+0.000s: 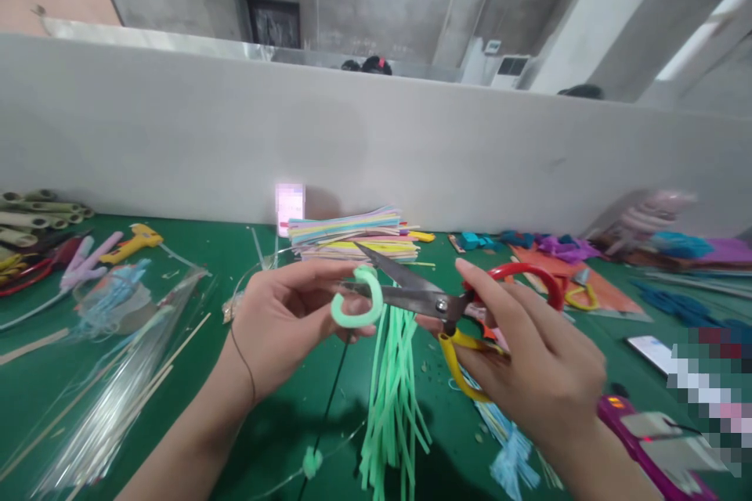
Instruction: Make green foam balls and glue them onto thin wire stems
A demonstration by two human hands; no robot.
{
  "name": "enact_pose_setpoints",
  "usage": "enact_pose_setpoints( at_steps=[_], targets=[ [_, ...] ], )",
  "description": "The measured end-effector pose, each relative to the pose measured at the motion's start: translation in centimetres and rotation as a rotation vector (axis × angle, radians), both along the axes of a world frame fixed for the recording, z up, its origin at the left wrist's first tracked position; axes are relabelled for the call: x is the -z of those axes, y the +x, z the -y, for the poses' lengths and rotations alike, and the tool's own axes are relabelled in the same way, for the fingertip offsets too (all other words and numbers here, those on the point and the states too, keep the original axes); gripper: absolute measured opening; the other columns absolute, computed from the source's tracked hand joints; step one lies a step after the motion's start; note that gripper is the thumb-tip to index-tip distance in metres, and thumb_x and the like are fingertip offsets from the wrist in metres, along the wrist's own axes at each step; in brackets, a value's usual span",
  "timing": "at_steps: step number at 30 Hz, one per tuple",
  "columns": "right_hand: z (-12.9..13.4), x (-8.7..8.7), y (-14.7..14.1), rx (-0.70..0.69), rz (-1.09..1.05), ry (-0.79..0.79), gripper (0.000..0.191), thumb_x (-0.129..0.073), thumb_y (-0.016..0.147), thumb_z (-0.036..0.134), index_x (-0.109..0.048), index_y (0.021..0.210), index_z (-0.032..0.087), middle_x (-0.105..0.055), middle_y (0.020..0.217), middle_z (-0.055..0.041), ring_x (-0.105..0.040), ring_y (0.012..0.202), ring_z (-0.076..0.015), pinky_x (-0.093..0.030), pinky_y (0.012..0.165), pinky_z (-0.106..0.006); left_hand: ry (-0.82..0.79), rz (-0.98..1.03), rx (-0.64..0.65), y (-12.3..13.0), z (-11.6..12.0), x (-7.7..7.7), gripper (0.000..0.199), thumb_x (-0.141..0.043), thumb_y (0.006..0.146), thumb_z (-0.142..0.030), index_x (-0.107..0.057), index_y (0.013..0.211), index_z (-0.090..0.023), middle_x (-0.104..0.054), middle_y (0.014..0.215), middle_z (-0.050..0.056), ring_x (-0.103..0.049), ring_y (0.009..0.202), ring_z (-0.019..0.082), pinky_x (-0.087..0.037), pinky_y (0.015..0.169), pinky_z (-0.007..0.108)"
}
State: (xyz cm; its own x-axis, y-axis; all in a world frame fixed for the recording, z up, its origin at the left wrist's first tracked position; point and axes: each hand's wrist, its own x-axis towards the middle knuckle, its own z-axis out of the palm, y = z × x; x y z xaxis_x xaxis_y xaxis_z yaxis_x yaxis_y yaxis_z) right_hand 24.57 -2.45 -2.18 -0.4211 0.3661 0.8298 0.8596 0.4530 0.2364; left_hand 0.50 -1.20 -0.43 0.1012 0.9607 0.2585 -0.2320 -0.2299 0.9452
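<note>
My left hand (294, 313) pinches a mint-green fuzzy strip, like a pipe cleaner (377, 305), bent into a C-shaped curl. In my right hand (529, 352) is a pair of scissors (420, 293), one handle red and the other yellow. Its blades are spread apart, and the lower one lies across the curl; whether it touches cannot be made out. Beneath both hands lies a bundle of mint-green strips (395, 399). A dark thin rod runs down from my left hand towards a small green fuzzy knot (311, 460).
Pastel strips (352, 235) lie stacked by the white partition (205, 133), beside a propped phone (290, 207). On the left are a yellow glue gun (132, 243) and clear-wrapped sticks (117, 399). At right lie a blue tassel (514, 462) and a purple device (658, 446).
</note>
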Motion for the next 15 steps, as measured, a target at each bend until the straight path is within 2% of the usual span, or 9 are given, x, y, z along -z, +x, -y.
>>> enact_pose_setpoints(
  at_steps=[3,8,15],
  targets=[
    [0.20,-0.36,0.10,-0.008,-0.004,0.020,0.042,-0.062,0.095,0.029,-0.058,0.132,0.008,-0.066,0.084,-0.0084,-0.062,0.066,-0.0181,-0.047,0.067,-0.031,0.033,-0.022,-0.042,0.10,0.15,-0.10,0.025,-0.082,0.067,-0.009,-0.081,0.087,-0.025,-0.079,0.066,0.000,-0.075,0.052,0.019,-0.063,0.047,0.021],
    [0.18,-0.27,-0.31,-0.028,0.008,0.051,0.041,-0.059,0.094,0.020,-0.057,0.135,0.013,-0.069,0.086,-0.0078,-0.064,0.070,-0.0186,-0.050,0.073,-0.029,0.017,-0.100,-0.102,0.51,0.29,-0.12,0.021,-0.084,0.063,-0.012,-0.081,0.081,-0.023,-0.077,0.064,0.000,-0.074,0.050,0.021,-0.065,0.048,0.027],
    [-0.36,0.39,-0.43,-0.009,0.005,0.007,0.045,-0.060,0.095,0.032,-0.055,0.137,0.016,-0.071,0.087,-0.0069,-0.066,0.071,-0.0181,-0.050,0.071,-0.028,-0.046,-0.005,-0.026,0.64,0.40,-0.25,0.028,-0.083,0.059,-0.005,-0.080,0.078,-0.026,-0.078,0.064,-0.002,-0.074,0.051,0.019,-0.063,0.047,0.023]
  ],
)
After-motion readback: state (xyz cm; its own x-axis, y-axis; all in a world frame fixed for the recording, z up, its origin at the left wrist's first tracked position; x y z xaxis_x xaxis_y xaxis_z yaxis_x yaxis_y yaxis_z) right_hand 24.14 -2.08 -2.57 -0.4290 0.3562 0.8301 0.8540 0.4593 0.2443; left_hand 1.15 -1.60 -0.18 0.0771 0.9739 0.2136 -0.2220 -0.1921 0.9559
